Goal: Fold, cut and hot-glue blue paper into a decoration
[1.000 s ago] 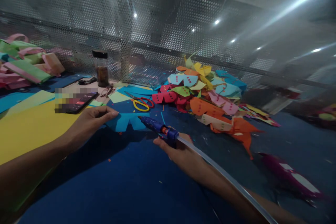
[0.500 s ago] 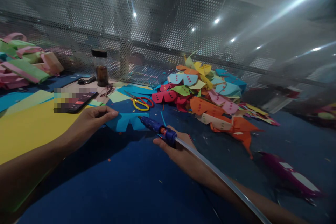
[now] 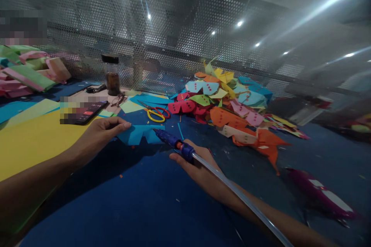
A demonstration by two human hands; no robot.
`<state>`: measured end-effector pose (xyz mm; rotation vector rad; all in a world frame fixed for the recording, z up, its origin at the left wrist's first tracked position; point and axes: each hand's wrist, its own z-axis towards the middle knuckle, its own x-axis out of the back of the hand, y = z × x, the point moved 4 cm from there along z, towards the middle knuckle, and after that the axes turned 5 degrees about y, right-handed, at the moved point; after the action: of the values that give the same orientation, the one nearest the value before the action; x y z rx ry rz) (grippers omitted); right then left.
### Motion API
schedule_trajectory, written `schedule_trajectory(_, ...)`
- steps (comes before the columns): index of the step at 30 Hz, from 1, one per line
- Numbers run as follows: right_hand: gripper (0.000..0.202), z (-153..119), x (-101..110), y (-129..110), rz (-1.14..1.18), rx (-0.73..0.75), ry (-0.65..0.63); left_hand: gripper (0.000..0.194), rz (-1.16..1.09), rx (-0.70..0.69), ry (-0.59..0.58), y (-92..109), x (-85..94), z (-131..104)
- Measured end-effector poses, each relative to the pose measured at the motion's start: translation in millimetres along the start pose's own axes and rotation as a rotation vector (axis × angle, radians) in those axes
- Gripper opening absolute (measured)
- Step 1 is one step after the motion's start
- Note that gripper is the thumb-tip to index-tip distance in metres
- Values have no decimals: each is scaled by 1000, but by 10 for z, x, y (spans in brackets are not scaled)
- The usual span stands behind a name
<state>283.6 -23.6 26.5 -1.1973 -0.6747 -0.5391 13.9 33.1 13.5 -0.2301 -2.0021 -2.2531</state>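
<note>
Between the thumb and fingers of my left hand (image 3: 108, 131) is the left end of a blue paper cutout (image 3: 140, 134) with a notch in its lower edge. My right hand (image 3: 199, 162) is wrapped round a blue glue gun (image 3: 171, 141), whose nozzle points left at the right part of the cutout. From the gun's back a long clear glue stick (image 3: 237, 193) runs toward the lower right, over my forearm. Just beyond the cutout lie scissors (image 3: 156, 115) with red and yellow handles.
Folded coloured paper shapes (image 3: 220, 92) are heaped at the back right. A purple case-like object (image 3: 321, 193) lies at the right. Yellow paper (image 3: 34, 139), a phone (image 3: 91, 112), a lidded jar (image 3: 112, 77) and green and pink paper pieces (image 3: 34, 71) are at the left.
My hands, the cutout and the glue gun stay almost still. At the far left, a blurred-out patch has appeared above the green and pink paper pieces.
</note>
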Motion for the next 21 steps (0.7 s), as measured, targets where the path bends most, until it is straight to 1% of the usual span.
schedule_trajectory(9, 33, -7, 10, -9, -31, -4, -9, 24, -14, 13, -11, -10, -1, 5)
schedule_trajectory(18, 33, 3, -6, 8, -36, 4, -30, 26, -30, 18, -50, -2, -26, 1)
schedule_trajectory(21, 33, 3, -8, 13, -43, 9, -29, 25, -27, 19, -47, -11, -19, 2)
